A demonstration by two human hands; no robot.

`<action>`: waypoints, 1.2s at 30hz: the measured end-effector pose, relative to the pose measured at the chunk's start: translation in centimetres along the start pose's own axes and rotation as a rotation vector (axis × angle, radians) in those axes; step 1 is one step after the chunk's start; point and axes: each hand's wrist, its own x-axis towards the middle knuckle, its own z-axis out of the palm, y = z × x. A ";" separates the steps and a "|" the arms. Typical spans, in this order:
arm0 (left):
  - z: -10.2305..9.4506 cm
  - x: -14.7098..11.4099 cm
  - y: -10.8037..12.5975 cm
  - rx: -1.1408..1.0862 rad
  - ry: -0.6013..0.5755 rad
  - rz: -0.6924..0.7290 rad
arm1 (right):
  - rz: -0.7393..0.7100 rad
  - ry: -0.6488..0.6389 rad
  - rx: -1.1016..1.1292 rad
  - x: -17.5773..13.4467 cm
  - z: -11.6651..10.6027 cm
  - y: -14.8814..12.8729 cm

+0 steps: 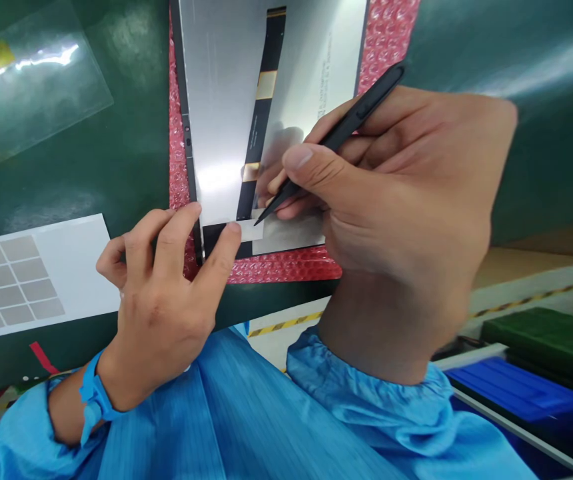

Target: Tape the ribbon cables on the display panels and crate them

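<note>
A flat display panel (pixel 221 100) with a silvery back lies on pink bubble wrap (pixel 286 267). Down its middle runs a black flex cable (pixel 261 120) with gold-coloured patches. Near the panel's lower edge is a small whitish label (pixel 251 230) beside a black strip. My right hand (pixel 396 180) grips black pointed tweezers (pixel 339 133), their tip at the label. My left hand (pixel 166 280) rests at the panel's lower left corner, fingers spread, the index fingertip on the label's left end. A blue band circles the left wrist.
On the green table (pixel 136 153), a white sheet of grey square stickers (pixel 16 273) lies at the left. A clear plastic sheet with yellow patches (pixel 41 73) is above it. Blue (pixel 526 387) and green bins stand below the table at the lower right.
</note>
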 end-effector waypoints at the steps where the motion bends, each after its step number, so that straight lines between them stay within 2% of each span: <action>1: 0.1 0.0 0.0 0.016 -0.012 0.006 | -0.002 -0.001 -0.010 0.0 0.0 -0.1; 4: 0.2 -0.1 0.2 0.059 -0.016 0.004 | -0.007 0.016 -0.050 -0.3 -0.1 -0.3; 7: 0.1 -0.2 0.4 0.097 0.018 -0.006 | -0.025 0.100 -0.089 -0.5 -0.4 0.0; 9: 0.0 -0.1 0.6 0.116 0.014 -0.004 | -0.053 0.171 -0.036 -0.6 -0.7 0.6; 13: 0.0 0.4 1.4 0.135 -0.091 0.051 | -0.080 0.264 0.137 -0.7 -0.5 1.9; 16: 0.2 0.8 1.8 0.152 -0.169 0.081 | -0.085 0.311 0.169 -0.7 -0.1 2.4; 19: -0.4 0.4 1.5 0.165 -0.215 0.046 | -0.087 0.331 0.169 -0.8 0.2 2.6; 22: -1.7 -0.4 0.6 0.193 -0.216 -0.050 | -0.078 0.342 0.214 -0.7 0.2 2.8; 24: -2.3 -0.6 0.1 0.163 -0.164 -0.121 | -0.072 0.337 0.265 -0.6 0.2 3.0; 26: -2.5 -0.1 0.0 0.043 -0.097 -0.196 | -0.070 0.336 0.317 -0.5 0.3 3.2; 28: -2.4 1.2 0.5 -0.112 -0.072 -0.274 | -0.068 0.354 0.371 -0.4 0.4 3.5; 31: -2.3 4.0 1.2 -0.307 -0.138 -0.444 | -0.005 0.398 0.474 -0.1 0.7 3.9; 34: -2.3 6.5 0.6 -0.530 -0.179 -0.676 | 0.067 0.413 0.555 0.4 1.0 4.0; 36: -2.3 7.7 -0.1 -0.642 -0.184 -0.741 | 0.093 0.402 0.586 0.7 0.9 3.8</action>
